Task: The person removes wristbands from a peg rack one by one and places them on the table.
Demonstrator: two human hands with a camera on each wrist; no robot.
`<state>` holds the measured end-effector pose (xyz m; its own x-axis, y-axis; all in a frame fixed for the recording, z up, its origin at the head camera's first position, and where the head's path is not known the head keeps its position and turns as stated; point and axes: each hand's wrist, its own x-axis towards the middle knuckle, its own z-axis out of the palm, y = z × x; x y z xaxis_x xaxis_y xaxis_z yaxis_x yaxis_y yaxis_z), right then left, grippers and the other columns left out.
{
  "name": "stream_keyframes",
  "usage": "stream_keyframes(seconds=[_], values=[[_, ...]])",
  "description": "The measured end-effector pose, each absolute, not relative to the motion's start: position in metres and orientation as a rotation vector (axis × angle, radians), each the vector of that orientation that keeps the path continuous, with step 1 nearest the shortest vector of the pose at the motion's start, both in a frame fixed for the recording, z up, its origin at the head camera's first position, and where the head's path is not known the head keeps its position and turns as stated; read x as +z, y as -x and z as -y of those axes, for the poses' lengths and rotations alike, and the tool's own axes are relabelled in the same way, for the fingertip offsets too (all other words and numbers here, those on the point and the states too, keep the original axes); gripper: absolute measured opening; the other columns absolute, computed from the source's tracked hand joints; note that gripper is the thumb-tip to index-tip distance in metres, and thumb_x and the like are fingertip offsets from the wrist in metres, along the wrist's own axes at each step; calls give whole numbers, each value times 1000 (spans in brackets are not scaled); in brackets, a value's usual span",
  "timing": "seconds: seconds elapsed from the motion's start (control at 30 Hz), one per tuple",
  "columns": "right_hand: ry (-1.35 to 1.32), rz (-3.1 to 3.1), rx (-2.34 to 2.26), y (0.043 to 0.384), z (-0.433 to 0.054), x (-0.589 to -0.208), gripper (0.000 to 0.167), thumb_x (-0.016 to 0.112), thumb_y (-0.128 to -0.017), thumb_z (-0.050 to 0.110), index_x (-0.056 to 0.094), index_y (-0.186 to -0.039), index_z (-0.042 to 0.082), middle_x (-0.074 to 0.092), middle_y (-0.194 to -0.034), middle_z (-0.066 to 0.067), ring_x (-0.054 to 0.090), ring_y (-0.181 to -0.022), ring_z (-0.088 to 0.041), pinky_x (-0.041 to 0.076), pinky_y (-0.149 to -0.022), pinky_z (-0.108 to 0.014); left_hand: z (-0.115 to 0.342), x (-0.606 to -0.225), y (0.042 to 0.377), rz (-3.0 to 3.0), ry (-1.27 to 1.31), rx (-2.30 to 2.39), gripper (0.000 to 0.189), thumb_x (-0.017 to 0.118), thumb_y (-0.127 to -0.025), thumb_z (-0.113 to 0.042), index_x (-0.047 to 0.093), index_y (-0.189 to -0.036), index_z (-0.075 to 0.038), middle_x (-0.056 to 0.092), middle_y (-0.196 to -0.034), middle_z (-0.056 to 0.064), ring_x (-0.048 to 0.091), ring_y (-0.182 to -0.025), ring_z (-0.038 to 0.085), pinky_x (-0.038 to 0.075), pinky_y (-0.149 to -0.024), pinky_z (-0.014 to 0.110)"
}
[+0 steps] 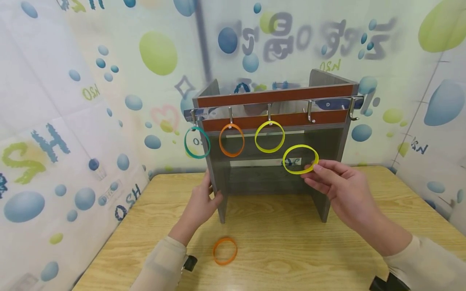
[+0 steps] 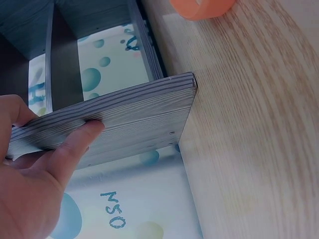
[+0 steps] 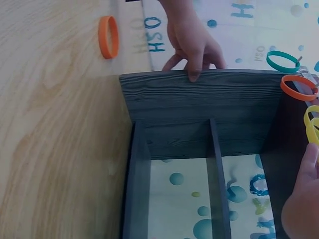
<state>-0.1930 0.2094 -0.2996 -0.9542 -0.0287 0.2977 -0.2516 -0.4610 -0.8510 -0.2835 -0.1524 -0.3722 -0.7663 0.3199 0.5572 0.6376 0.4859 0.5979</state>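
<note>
My right hand [image 1: 346,188] pinches a yellow silicone wristband [image 1: 300,146] by its right edge, between thumb and fingers. The band is held up in front of a grey wooden shelf unit [image 1: 269,182], below a metal hook rail [image 1: 214,113]. With its thumb on the inner face and other fingers outside, my left hand [image 1: 200,202] grips the unit's left side panel [image 2: 144,107]. From the three left hooks hang a teal wristband [image 1: 197,157], an orange wristband [image 1: 231,155] and another yellow wristband [image 1: 270,151].
A second orange wristband [image 1: 225,263] lies on the wooden table [image 1: 276,250], in front of the unit. The two right hooks, including the outermost hook [image 1: 352,109], carry nothing. Behind the table hangs a white curtain [image 1: 120,81] with blue and green dots.
</note>
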Motion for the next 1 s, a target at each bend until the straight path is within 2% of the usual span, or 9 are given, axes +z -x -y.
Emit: stream_keyframes(seconds=[0.23, 0.5, 0.7, 1.0], values=[[-383, 1647, 2533, 192, -204, -310, 17, 66, -102, 1, 81, -107, 7, 83, -103, -5, 83, -92, -21, 67, -90, -32, 152, -372, 284, 2377, 783, -1175, 92, 61, -95, 6, 20, -170, -27, 64, -147, 25, 64, -136, 38, 60, -104, 56], [-325, 1748, 2549, 193, -200, -323, 19, 65, -104, 2, 82, -105, 11, 83, -104, -5, 82, -93, -19, 67, -91, -31, 152, -371, 283, 2375, 785, -1173, 90, 61, -94, 7, 21, -170, -22, 64, -146, 25, 62, -138, 39, 60, -105, 57], [-256, 1841, 2594, 193, -195, -336, 18, 64, -105, 5, 80, -105, 13, 83, -103, -4, 82, -93, -16, 67, -90, -29, 152, -370, 283, 2383, 779, -1169, 90, 62, -95, 6, 21, -170, -25, 65, -146, 24, 61, -139, 38, 59, -105, 57], [-153, 1909, 2644, 195, -187, -351, 10, 64, -105, 4, 73, -106, 6, 82, -99, -5, 81, -92, -15, 67, -91, -27, 153, -372, 284, 2367, 789, -1161, 86, 62, -94, 7, 26, -168, -18, 67, -143, 26, 64, -137, 38, 60, -104, 57]])
